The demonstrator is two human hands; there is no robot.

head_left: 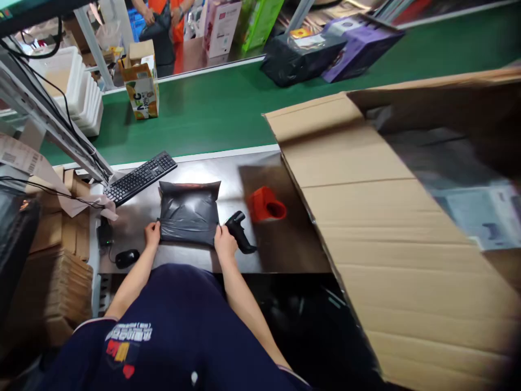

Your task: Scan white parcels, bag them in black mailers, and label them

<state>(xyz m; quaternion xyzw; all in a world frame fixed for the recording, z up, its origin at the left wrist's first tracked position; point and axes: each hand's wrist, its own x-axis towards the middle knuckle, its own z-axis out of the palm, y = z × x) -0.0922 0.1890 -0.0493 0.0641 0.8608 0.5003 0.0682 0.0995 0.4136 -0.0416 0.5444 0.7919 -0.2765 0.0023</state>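
2 hands [152,235] [226,243], 1 black bag [189,210] (sides pinched), 1 scanner [241,234]

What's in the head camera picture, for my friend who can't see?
A left hand and right hand hold a black plastic bag by its sides on a shiny table; a handheld scanner and keyboard lie nearby.

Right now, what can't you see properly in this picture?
All in the head view:
- Inside of the black poly mailer: hidden by its opaque film.
- Right end of the large cardboard box: cut off by the right edge.
- Printing on the pale blue package in that box: too blurred.
- Letters on the black computer keyboard: too small.
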